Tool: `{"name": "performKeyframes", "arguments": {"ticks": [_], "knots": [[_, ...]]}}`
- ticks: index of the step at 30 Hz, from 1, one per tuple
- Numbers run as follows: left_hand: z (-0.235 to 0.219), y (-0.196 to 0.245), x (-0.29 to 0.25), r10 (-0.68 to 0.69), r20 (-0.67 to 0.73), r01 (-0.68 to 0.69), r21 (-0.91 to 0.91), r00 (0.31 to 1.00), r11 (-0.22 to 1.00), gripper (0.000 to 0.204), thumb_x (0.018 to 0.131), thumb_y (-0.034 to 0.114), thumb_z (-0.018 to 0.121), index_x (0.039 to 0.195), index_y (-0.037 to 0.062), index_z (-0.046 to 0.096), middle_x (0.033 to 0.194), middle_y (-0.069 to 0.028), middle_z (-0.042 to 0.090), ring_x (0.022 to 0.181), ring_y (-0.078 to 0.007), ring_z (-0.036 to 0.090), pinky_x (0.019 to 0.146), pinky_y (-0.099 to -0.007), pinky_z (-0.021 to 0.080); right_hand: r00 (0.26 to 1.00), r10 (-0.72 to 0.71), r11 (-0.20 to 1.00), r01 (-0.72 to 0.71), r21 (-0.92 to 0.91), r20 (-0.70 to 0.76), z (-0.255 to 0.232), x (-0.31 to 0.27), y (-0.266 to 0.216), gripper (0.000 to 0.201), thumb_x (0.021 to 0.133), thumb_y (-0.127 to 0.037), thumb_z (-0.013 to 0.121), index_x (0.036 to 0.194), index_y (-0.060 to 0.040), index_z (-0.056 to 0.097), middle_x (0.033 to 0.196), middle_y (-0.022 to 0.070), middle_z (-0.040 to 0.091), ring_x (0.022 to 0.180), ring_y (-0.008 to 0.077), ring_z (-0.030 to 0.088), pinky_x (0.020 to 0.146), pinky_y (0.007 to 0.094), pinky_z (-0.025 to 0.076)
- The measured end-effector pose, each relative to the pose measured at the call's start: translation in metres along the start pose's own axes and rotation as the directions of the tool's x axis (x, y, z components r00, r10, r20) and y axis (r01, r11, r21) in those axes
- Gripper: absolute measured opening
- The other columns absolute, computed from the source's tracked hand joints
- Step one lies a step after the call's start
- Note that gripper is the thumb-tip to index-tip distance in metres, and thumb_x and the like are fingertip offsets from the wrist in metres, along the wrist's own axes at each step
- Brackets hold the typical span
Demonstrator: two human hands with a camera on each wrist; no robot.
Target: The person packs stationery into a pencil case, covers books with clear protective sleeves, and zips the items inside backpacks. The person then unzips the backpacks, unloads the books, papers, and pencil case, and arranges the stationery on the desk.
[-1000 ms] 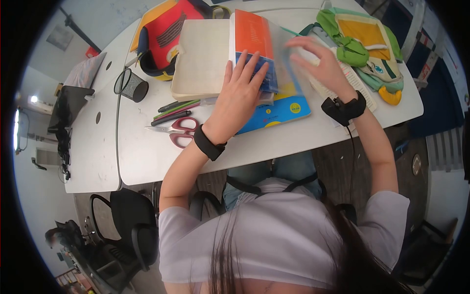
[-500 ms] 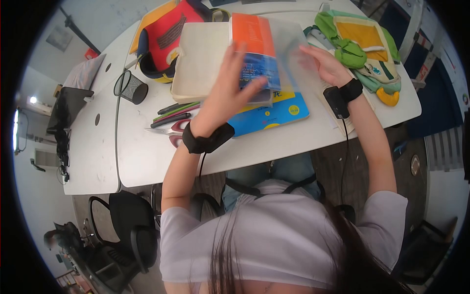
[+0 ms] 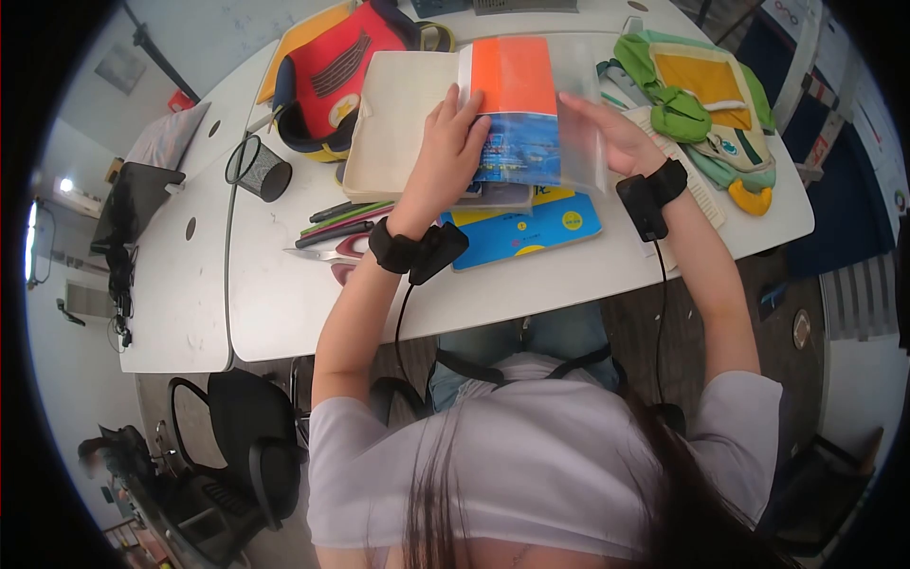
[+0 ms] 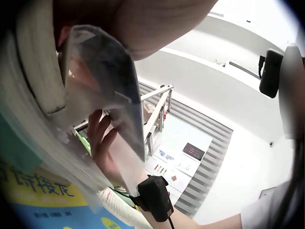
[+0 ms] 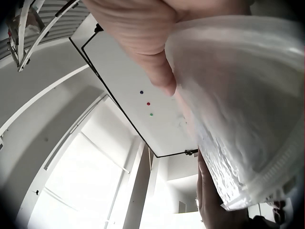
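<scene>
An open book with blank cream pages (image 3: 398, 114) lies before me, its orange and blue cover (image 3: 515, 81) folded out to the right. A clear plastic book cover (image 3: 580, 156) surrounds that flap and extends past its right edge. My left hand (image 3: 445, 156) rests at the flap's left edge, fingers fairly straight and touching it. On the other side my right hand (image 3: 621, 142) pinches the plastic's right edge, thumb on the near side. In the right wrist view the bowed plastic (image 5: 228, 95) hides most of those fingers. A blue and yellow book (image 3: 526, 232) lies underneath.
Scissors (image 3: 327, 253) and several pens (image 3: 346, 218) lie by my left wrist. Farther left stands a mesh pen cup (image 3: 261, 171). A red bag (image 3: 332, 71) sits behind the book; a green and yellow backpack (image 3: 706, 85) is at right, beside printed pages (image 3: 697, 180).
My left hand lifted off the cover, then came back down at its left edge. The right hand moved in to the plastic's edge. The flap and plastic shifted slightly right and flattened.
</scene>
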State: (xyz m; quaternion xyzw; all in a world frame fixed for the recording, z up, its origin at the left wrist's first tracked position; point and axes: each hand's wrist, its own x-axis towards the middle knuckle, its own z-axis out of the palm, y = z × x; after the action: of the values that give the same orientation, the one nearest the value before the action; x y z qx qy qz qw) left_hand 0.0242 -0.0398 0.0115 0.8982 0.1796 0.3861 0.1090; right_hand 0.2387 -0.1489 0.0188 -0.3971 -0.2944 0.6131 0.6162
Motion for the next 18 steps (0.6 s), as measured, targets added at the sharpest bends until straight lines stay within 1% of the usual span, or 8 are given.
{"name": "performKeyframes", "arguments": {"ticks": [2, 3, 5, 8, 9, 11, 15, 18], "knots": [[-0.009, 0.010, 0.001, -0.211, 0.125, 0.231, -0.184, 0.970, 0.955, 0.044, 0.089, 0.020, 0.051, 0.129, 0.0051, 0.043, 0.121, -0.0209, 0.051, 0.122, -0.0249, 0.038, 0.094, -0.0327, 0.034, 0.997, 0.047, 0.998, -0.050, 0.046, 0.063, -0.003, -0.003, -0.004, 0.036, 0.086, -0.023, 0.059, 0.114, -0.0030, 0.052, 0.109, 0.0083, 0.058, 0.096, 0.0181, 0.057, 0.086, 0.0307, 0.046], [-0.011, 0.009, 0.004, -0.209, 0.123, 0.230, -0.187, 0.970, 0.955, 0.044, 0.089, 0.020, 0.051, 0.129, 0.0051, 0.043, 0.121, -0.0209, 0.051, 0.122, -0.0249, 0.038, 0.094, -0.0327, 0.034, 0.997, 0.046, 0.998, -0.049, 0.044, 0.061, -0.004, -0.005, -0.006, 0.036, 0.086, -0.023, 0.059, 0.114, -0.0030, 0.052, 0.109, 0.0083, 0.058, 0.096, 0.0181, 0.057, 0.086, 0.0307, 0.046], [-0.017, 0.006, 0.010, -0.303, 0.211, 0.369, -0.498, 0.929, 0.785, 0.044, 0.085, 0.020, 0.055, 0.123, 0.0002, 0.047, 0.123, -0.0270, 0.046, 0.095, -0.0245, 0.059, 0.082, -0.0283, 0.044, 0.996, 0.075, 0.997, -0.076, 0.008, 0.048, -0.006, -0.010, -0.008, 0.035, 0.086, -0.023, 0.058, 0.114, -0.0022, 0.052, 0.108, 0.0085, 0.058, 0.096, 0.0162, 0.057, 0.085, 0.0302, 0.047], [-0.024, 0.016, 0.013, -0.367, 0.357, 0.511, -0.581, 0.859, 0.634, 0.043, 0.084, 0.019, 0.055, 0.123, 0.0009, 0.048, 0.120, -0.0252, 0.050, 0.091, -0.0218, 0.060, 0.078, -0.0272, 0.045, 0.994, 0.085, 0.994, -0.080, -0.070, 0.068, -0.005, -0.006, -0.009, 0.036, 0.085, -0.022, 0.059, 0.113, -0.0005, 0.051, 0.108, 0.0090, 0.058, 0.095, 0.0156, 0.058, 0.084, 0.0291, 0.047], [-0.019, 0.015, 0.012, -0.367, 0.358, 0.512, -0.579, 0.859, 0.634, 0.043, 0.084, 0.019, 0.055, 0.123, 0.0009, 0.048, 0.120, -0.0252, 0.050, 0.091, -0.0218, 0.060, 0.078, -0.0272, 0.045, 0.994, 0.085, 0.994, -0.080, -0.068, 0.068, -0.001, -0.005, -0.009, 0.036, 0.085, -0.022, 0.059, 0.113, -0.0005, 0.051, 0.108, 0.0090, 0.058, 0.095, 0.0156, 0.058, 0.084, 0.0291, 0.047], [-0.007, 0.014, 0.010, -0.351, 0.324, 0.478, -0.609, 0.878, 0.633, 0.040, 0.087, 0.014, 0.052, 0.125, 0.0034, 0.048, 0.108, -0.0109, 0.059, 0.088, -0.0086, 0.055, 0.075, -0.0207, 0.045, 0.998, 0.049, 0.998, -0.047, -0.031, 0.051, 0.012, -0.006, -0.013, 0.036, 0.085, -0.021, 0.060, 0.113, 0.0010, 0.051, 0.107, 0.0089, 0.059, 0.094, 0.0151, 0.059, 0.082, 0.0289, 0.049], [-0.009, 0.018, 0.007, -0.276, 0.301, 0.396, -0.490, 0.913, 0.776, 0.042, 0.088, 0.013, 0.052, 0.128, 0.0031, 0.045, 0.110, -0.0122, 0.059, 0.093, -0.0110, 0.056, 0.080, -0.0217, 0.044, 0.999, 0.040, 0.999, -0.040, -0.035, 0.008, 0.008, -0.005, -0.015, 0.037, 0.084, -0.019, 0.061, 0.112, 0.0016, 0.051, 0.105, 0.0087, 0.059, 0.092, 0.0152, 0.059, 0.081, 0.0292, 0.049], [-0.013, 0.016, 0.007, -0.314, 0.187, 0.346, -0.731, 0.931, 0.589, 0.044, 0.085, 0.020, 0.054, 0.126, 0.0056, 0.046, 0.107, -0.0158, 0.061, 0.100, -0.0201, 0.058, 0.080, -0.0264, 0.044, 0.996, 0.084, 0.995, -0.085, 0.046, 0.005, 0.008, -0.012, -0.020, 0.037, 0.084, -0.020, 0.061, 0.111, 0.0020, 0.050, 0.103, 0.0093, 0.060, 0.090, 0.0151, 0.060, 0.080, 0.0294, 0.050]]}}
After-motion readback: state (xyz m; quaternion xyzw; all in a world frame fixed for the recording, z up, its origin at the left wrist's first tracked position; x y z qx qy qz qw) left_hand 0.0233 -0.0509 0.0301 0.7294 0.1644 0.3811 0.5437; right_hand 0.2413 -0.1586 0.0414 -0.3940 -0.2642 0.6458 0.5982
